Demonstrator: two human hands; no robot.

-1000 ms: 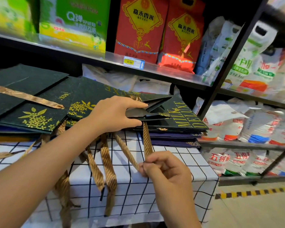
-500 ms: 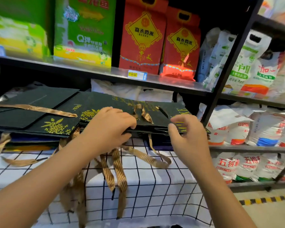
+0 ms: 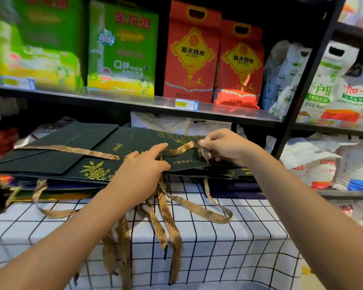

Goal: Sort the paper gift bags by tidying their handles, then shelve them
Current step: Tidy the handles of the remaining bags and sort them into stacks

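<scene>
Left hand (image 3: 140,172) flat, fingers straight, pressing dark green paper gift bags (image 3: 105,155) stacked along the checked table's (image 3: 239,243) far edge. Right hand (image 3: 222,146) pinching gold ribbon handle (image 3: 180,150) onto top bag. More handles dangling; shelving not begun.

Gift bags (image 3: 134,143): dark green, gold floral print. Ribbon handles (image 3: 168,222): gold, diagonally striped. Tablecloth (image 3: 228,248): white, black grid. Far rice packs (image 3: 192,59): red, yellow diamond emblem.
</scene>
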